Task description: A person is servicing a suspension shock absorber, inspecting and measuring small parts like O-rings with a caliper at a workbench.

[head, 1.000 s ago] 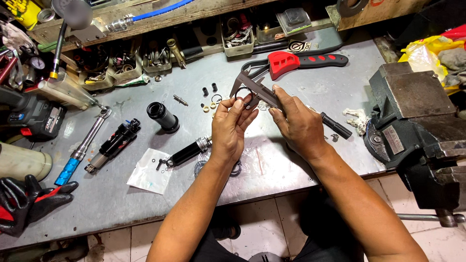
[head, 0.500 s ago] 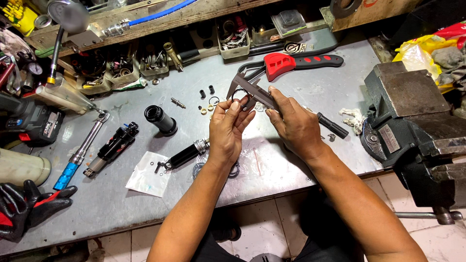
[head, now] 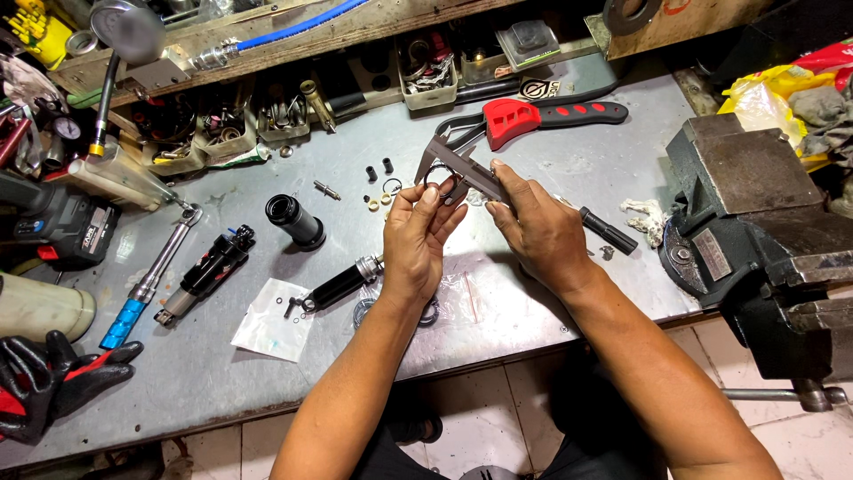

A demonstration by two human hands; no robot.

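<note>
Over the middle of the grey metal bench [head: 533, 293], seen from my head camera, my left hand [head: 419, 244] and right hand [head: 538, 227] meet around a steel caliper [head: 462, 169]. A flat white packet [head: 271, 331] lies toward the near edge left of my forearm, a clear plastic bag [head: 462, 298] sits under my left wrist, and crumpled yellow and red wrapping [head: 782, 89] is bunched at the far right above the vise [head: 755, 222]. The near edge of the bench runs just below my elbows; bare sheet shows between the packet and the black-and-red glove [head: 53, 382] at the left corner, while the back is crowded with small trays. My left fingers [head: 431, 196] are pinched shut on a thin dark ring [head: 437, 175] and hold it between the caliper's jaws; my right fingers [head: 499, 173] are closed on the caliper's beam, thumb on top. The caliper is dull silver, tilted, its far end pointing up-left toward the red-handled pliers [head: 542, 116]. A black cylinder [head: 295, 220] and a black shock absorber [head: 209, 271] lie to the left, well apart from my hands.
</note>
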